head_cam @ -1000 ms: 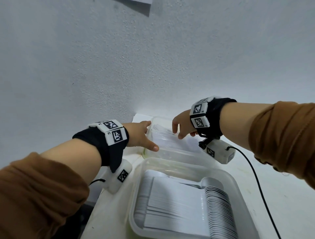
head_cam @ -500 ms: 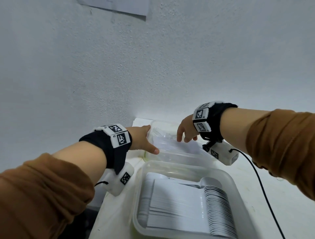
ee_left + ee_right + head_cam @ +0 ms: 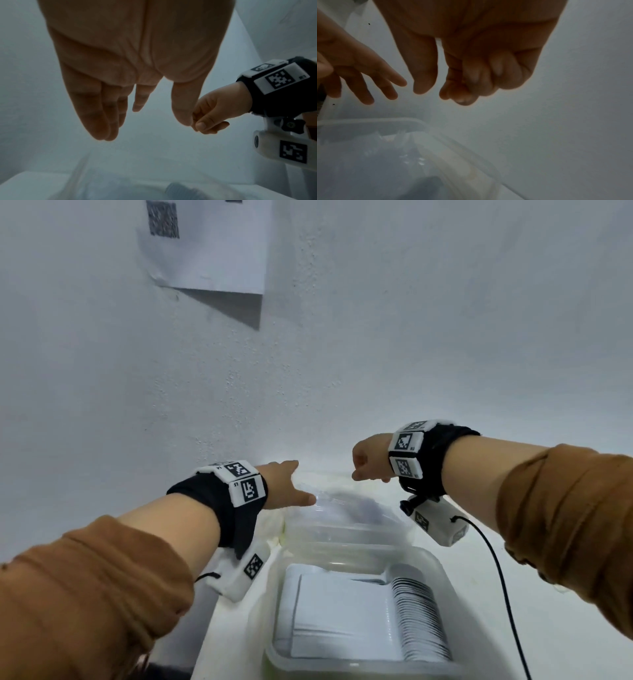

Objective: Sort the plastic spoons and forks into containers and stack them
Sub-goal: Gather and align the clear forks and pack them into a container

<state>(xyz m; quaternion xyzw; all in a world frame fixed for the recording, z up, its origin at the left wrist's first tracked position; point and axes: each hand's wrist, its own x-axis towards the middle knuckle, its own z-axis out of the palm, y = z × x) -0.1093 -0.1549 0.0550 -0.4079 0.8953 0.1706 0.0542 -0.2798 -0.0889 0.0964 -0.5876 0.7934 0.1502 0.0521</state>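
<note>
Two clear plastic containers stand one behind the other. The near container (image 3: 435,564) holds a packed row of white spoons (image 3: 370,621). Behind it, the far container (image 3: 342,530) has clear cutlery (image 3: 356,505) in it, too blurred to tell spoons from forks. My left hand (image 3: 294,484) hovers at the far container's left rim with straight fingers (image 3: 102,121) and holds nothing. My right hand (image 3: 363,467) hangs above the far container's back right, fingers (image 3: 471,83) curled in and empty, thumb straight. Neither hand touches a container.
A white wall (image 3: 376,354) rises right behind the containers, with a paper sheet (image 3: 209,248) taped high on it. The white table (image 3: 548,628) stretches to the right, crossed by a black cable (image 3: 503,583). The table's left edge (image 3: 205,645) runs close to the near container.
Both hands have let go of the far container and lifted off it. The right hand rose and curled its fingers. The head view tilted upward.
</note>
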